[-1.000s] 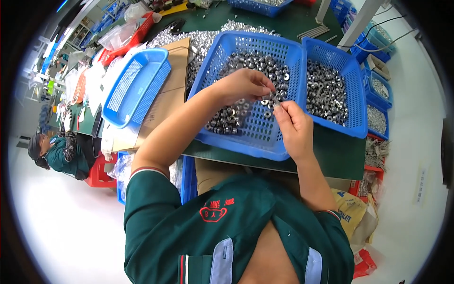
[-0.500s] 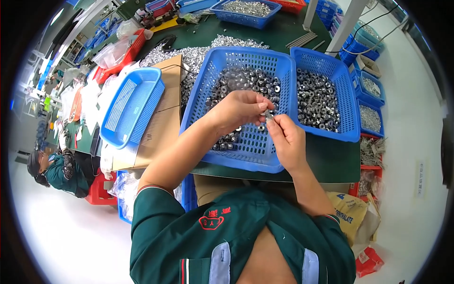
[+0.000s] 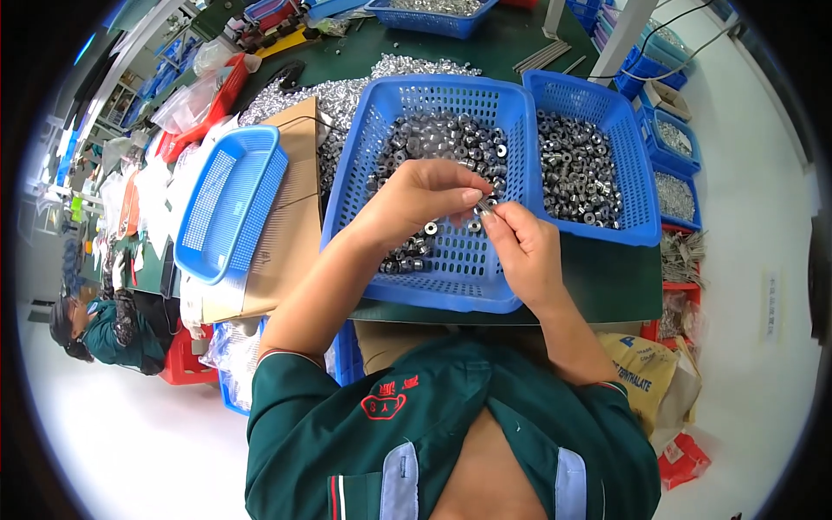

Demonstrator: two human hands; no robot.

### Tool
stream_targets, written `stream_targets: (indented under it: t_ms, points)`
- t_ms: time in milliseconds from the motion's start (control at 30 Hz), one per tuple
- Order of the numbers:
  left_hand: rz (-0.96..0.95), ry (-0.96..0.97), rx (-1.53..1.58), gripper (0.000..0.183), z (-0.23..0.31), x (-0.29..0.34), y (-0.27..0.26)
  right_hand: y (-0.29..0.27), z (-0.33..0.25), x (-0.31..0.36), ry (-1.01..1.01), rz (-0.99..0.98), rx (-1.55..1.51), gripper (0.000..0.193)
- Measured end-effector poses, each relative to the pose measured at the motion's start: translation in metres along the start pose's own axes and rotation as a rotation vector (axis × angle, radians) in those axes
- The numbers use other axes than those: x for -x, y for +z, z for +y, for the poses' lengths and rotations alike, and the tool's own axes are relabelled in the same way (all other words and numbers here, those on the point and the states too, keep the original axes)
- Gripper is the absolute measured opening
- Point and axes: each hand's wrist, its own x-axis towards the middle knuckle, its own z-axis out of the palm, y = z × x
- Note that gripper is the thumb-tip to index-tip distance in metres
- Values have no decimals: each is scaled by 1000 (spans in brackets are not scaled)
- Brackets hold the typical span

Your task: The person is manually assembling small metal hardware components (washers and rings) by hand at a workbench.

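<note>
Over the middle blue basket (image 3: 347,191), my two hands meet fingertip to fingertip. My right hand (image 3: 527,256) pinches a small shiny metal part (image 3: 485,207) between thumb and forefinger. From the left, my left hand (image 3: 420,198) reaches over with thumb and forefinger closed at the other end of that part. Its exact shape is hidden by the fingers. Below them lie many dark and silvery round metal pieces (image 3: 472,139), some with a hole, heaped at the back and left. The perforated bottom shows at the front right.
A second blue basket (image 3: 637,130) of metal pieces adjoins on the right. Left are an empty blue basket (image 3: 192,225) on cardboard (image 3: 290,251) and a silvery heap (image 3: 347,95). Metal rods (image 3: 542,55) lie behind. A co-worker (image 3: 121,325) sits far left. Stacked bins (image 3: 672,156) stand right.
The view has shifted slightly, so the baskets sit a little higher and further left. Both hands stay together over the middle basket, the small part tilted a bit differently between the fingertips.
</note>
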Motion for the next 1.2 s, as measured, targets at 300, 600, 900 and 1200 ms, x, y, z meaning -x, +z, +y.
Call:
stream_targets:
  t_ms: [300,600,900,1200]
  points:
    - [28,-107,-127,23,-7,-4,-5,5,5,1,-218,-11,426,10]
    - [40,-144,-145,24,-7,-5,-7,6,2,-1,-310,15,566,17]
    - [27,62,-92,16,-4,-5,3,-3,10,-7,-51,-22,144,26]
    - [-61,-233,-383,24,-40,-34,-5,-4,9,-4,23,21,61,19]
